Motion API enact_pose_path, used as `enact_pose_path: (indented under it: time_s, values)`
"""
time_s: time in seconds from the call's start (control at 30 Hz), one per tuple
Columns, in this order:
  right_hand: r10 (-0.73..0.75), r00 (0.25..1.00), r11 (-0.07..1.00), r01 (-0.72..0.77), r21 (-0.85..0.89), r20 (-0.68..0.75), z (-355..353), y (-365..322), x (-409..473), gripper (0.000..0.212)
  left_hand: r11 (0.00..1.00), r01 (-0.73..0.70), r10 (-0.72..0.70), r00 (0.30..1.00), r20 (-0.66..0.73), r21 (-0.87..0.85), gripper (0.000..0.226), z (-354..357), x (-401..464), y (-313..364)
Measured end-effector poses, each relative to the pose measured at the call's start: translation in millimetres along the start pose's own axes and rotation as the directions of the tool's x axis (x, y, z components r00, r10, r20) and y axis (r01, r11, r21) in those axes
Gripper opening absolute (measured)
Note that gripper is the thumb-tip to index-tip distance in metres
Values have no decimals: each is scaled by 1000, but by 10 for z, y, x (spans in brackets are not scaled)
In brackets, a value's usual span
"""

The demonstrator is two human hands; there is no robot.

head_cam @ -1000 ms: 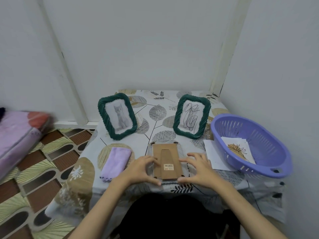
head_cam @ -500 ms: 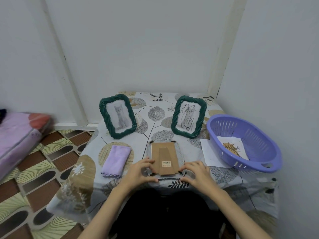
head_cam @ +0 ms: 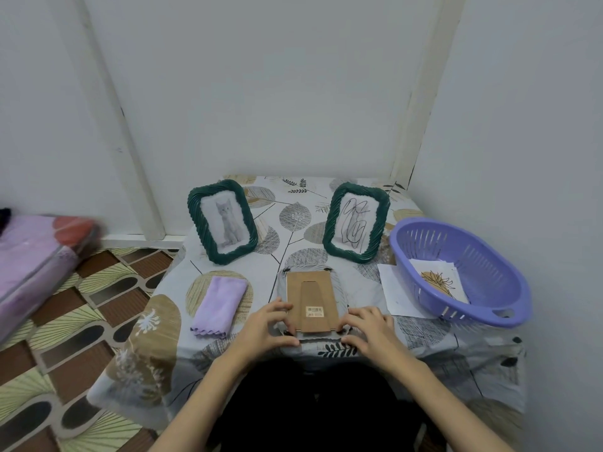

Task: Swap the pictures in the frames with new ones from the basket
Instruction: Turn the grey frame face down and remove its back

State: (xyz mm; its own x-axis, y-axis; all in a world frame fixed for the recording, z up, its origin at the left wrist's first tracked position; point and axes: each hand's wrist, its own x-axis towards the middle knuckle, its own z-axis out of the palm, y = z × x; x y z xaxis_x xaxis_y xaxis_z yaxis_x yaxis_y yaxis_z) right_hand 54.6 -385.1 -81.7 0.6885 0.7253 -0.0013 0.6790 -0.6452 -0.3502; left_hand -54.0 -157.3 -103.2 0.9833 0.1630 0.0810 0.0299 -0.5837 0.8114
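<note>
A: Where are the hands?

B: At the near edge of the tabletop [head_cam: 456,360]. The left hand [head_cam: 261,327] and the right hand [head_cam: 368,331] sit on either side of a frame lying face down [head_cam: 310,300], its brown cardboard back up. The fingers of both curl onto its lower side edges and grip it, thumbs along its near end.

A: How much room around it?

B: Little toward the person: the frame's near end lies close to the tabletop's near edge. On the left, a folded lilac cloth [head_cam: 220,306] lies just beside the left hand, apart from the frame. On the right, a white sheet [head_cam: 396,295] lies flat, its far side tucked under the purple basket [head_cam: 463,272].

A: And the basket?

B: It sits at the right edge, close to the wall, with a picture of a brown plant drawing [head_cam: 439,283] inside.

A: Farther back?

B: Two green frames stand upright toward the far edge: the cat frame [head_cam: 222,221] at the left, the scribble frame [head_cam: 355,221] right of centre. Bare cloth lies between them and the flat frame.
</note>
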Motion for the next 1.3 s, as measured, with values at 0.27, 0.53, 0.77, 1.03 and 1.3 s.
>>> enact_pose_path:
  time_s: [0.27, 0.53, 0.77, 1.03, 1.3]
  values:
    - [126, 990, 981, -116, 155, -62, -103, -86, 13, 65, 987, 29, -6, 989, -145, 156, 100, 11, 105, 147]
    - [186, 983, 969, -181, 167, -13, 54, -237, 190, 37, 975, 204, -187, 968, -168, 88, 97, 223, 232, 315]
    - [215, 970, 880, -140, 453, -118, 120, -266, 99, 59, 967, 207, -234, 953, -192, -148, 61, 244, 189, 365]
    - [200, 968, 879, -108, 465, -152, 76, -263, 90, 44, 939, 85, -170, 956, -237, -333, 56, 207, 209, 411]
    - [179, 978, 877, -107, 468, -112, 52, -377, 161, 45, 926, 82, -190, 944, -269, -368, 59, 148, 250, 429]
